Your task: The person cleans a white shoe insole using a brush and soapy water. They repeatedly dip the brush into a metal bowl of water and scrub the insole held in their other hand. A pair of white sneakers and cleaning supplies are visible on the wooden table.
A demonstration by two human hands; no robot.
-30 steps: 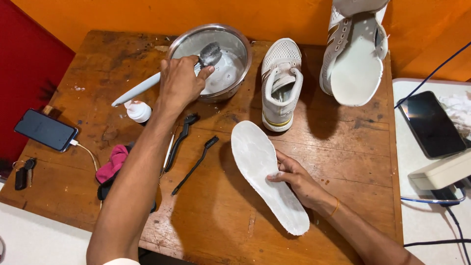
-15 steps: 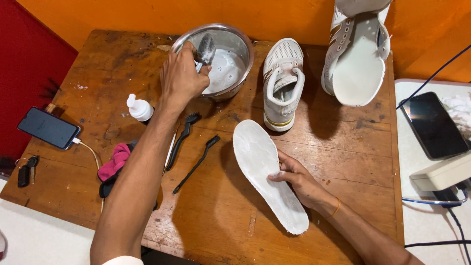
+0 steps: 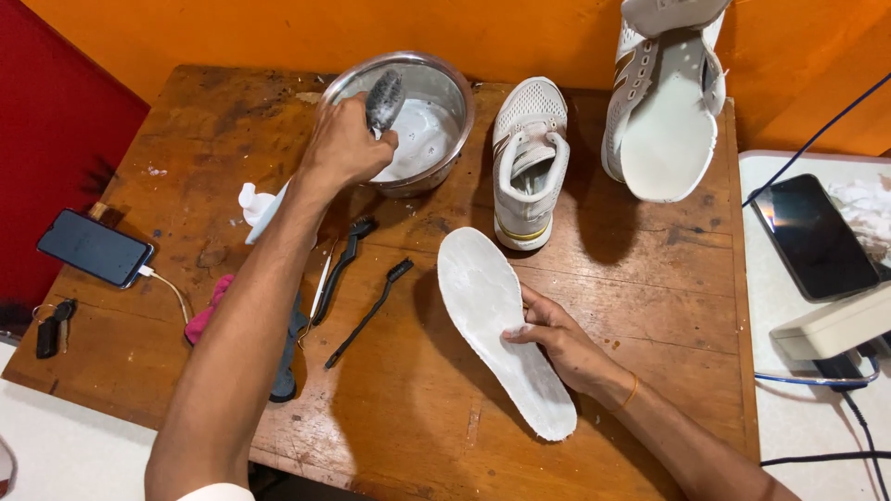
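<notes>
My left hand (image 3: 342, 147) grips a brush (image 3: 382, 100) with a long white handle, its wet grey bristle head raised over the steel bowl (image 3: 455, 93) of soapy water. My right hand (image 3: 555, 336) presses down on a white insole (image 3: 492, 315) lying flat on the wooden table (image 3: 640, 278), fingers on its right edge. A white sneaker (image 3: 527, 162) stands upright just beyond the insole. A second white sneaker (image 3: 664, 93) leans sole-out against the orange wall.
Two thin black brushes (image 3: 357, 278) and a pink cloth (image 3: 206, 311) lie left of the insole. A small white bottle (image 3: 252, 202) sits by my forearm. A phone (image 3: 95, 247) on a cable rests at the left edge; another phone (image 3: 812, 237) and a white box (image 3: 835, 325) sit at right.
My left hand has lifted the brush head out of the bowl's water and tilted it upward. My right hand and the insole have stayed put.
</notes>
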